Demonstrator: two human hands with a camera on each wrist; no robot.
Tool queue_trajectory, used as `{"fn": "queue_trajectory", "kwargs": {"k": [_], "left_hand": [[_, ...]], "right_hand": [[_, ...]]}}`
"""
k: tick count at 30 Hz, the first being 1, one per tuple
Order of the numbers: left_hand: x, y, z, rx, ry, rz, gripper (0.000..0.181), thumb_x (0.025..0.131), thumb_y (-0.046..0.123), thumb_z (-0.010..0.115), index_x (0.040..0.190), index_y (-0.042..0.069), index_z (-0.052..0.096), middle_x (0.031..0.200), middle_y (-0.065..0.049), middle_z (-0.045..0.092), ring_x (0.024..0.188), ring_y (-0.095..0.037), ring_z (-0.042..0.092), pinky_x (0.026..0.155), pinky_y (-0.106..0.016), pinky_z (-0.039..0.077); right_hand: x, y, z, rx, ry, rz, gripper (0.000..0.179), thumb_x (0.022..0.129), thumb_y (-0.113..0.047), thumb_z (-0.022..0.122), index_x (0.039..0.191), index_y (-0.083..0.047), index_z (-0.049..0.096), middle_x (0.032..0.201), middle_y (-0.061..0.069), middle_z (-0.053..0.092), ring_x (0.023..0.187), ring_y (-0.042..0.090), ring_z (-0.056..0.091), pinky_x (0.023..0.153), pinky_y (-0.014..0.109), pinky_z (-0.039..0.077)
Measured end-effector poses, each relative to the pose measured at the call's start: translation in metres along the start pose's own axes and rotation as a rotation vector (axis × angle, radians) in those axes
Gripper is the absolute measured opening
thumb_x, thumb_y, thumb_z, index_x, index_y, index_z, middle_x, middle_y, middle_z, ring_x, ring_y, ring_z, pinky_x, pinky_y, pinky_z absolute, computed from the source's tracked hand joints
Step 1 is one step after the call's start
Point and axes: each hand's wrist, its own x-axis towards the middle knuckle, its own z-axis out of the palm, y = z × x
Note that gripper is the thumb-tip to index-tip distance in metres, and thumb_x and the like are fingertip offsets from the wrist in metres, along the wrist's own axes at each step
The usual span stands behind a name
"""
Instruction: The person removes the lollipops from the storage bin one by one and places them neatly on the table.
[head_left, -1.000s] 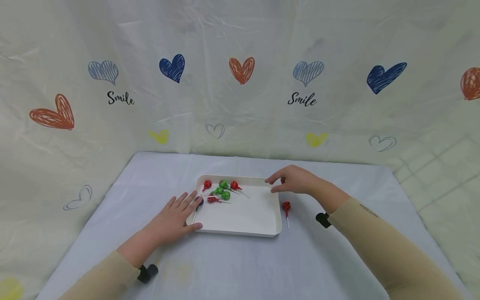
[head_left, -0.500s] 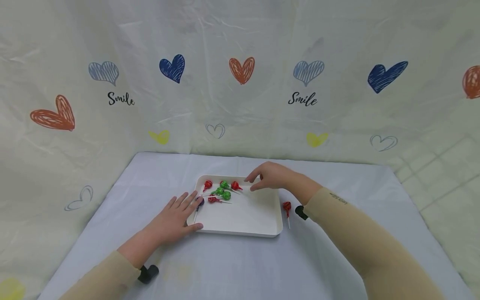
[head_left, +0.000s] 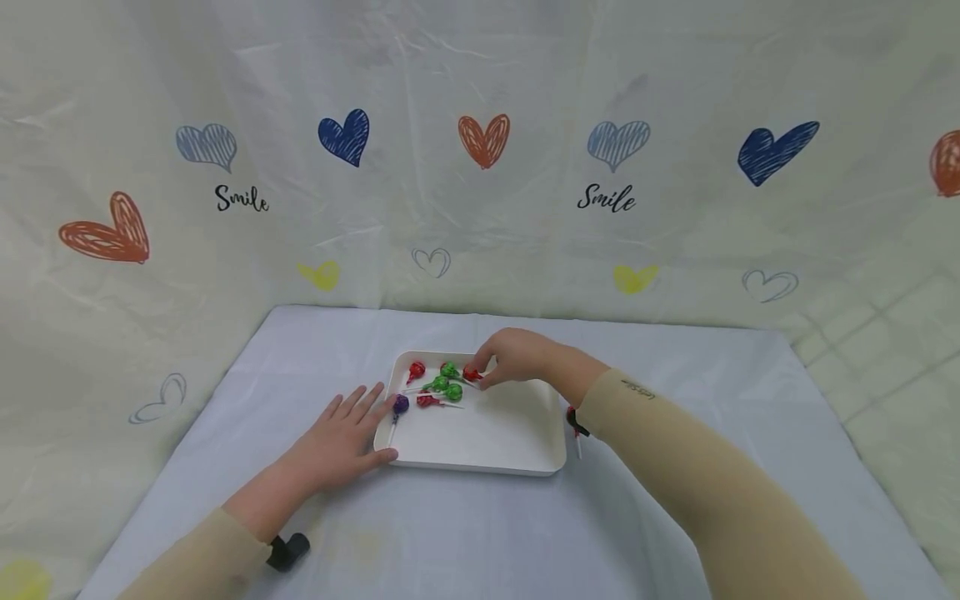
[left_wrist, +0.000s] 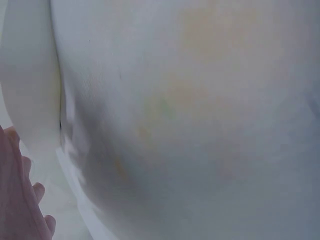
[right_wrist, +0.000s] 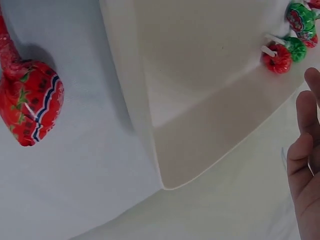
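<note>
The person's right hand (head_left: 517, 357) reaches over a shallow white rectangular tray (head_left: 487, 446), thumb and fingers bent around a red, round-headed lollipop in a shiny wrapper (head_left: 471, 373). This lollipop lies inside the tray near its far wall, just right of a green lollipop (head_left: 448, 369); I cannot tell whether the fingertips pinch it or are only beside it. The left hand (head_left: 341, 442) is spread, its fingers straight along the tray's left edge and its thumb at the near left corner, holding nothing. The tray bears 7 lollipops in all: 3 red, 3 green and, apart from the cluster, a purple lollipop (head_left: 401, 403) by the left hand. Outside the tray, to its right, another red lollipop with a printed wrapper (right_wrist: 32, 102) lies on the white cloth (head_left: 480, 533); the head view shows it partly behind a black wrist-worn device (head_left: 577, 422). Judging by its look, the lollipop at the fingers should be light, with a hard ball, a stiff thin stick and a somewhat slippery wrapper that could crinkle or twist. The round head offers the surest hold, thumb and forefinger on opposite sides; the stick would probably let it swivel, and hard squeezing is needless.
</note>
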Motion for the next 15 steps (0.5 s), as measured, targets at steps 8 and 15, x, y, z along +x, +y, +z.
{"fn": "queue_trajectory", "kwargs": {"k": [8, 15], "left_hand": [[-0.002, -0.003, 0.005, -0.013, 0.025, -0.006, 0.092, 0.089, 0.074, 0.046, 0.16, 0.02, 0.02, 0.166, -0.006, 0.011, 0.151, -0.034, 0.009, 0.119, -0.059, 0.009], [-0.002, -0.004, 0.005, -0.013, 0.017, -0.01, 0.093, 0.089, 0.074, 0.047, 0.16, 0.021, 0.019, 0.167, -0.006, 0.01, 0.152, -0.034, 0.008, 0.119, -0.059, 0.008]], "right_hand": [[0.011, -0.011, 0.005, -0.043, -0.032, 0.011, 0.03, 0.087, -0.03, 0.078, 0.116, -0.026, 0.076, 0.1, -0.016, 0.069, 0.103, 0.013, 0.06, 0.092, 0.031, 0.051], [0.023, -0.02, 0.01, -0.138, -0.052, 0.033, 0.029, 0.087, -0.033, 0.078, 0.115, -0.027, 0.076, 0.093, -0.015, 0.066, 0.09, 0.009, 0.058, 0.083, 0.027, 0.051]]}}
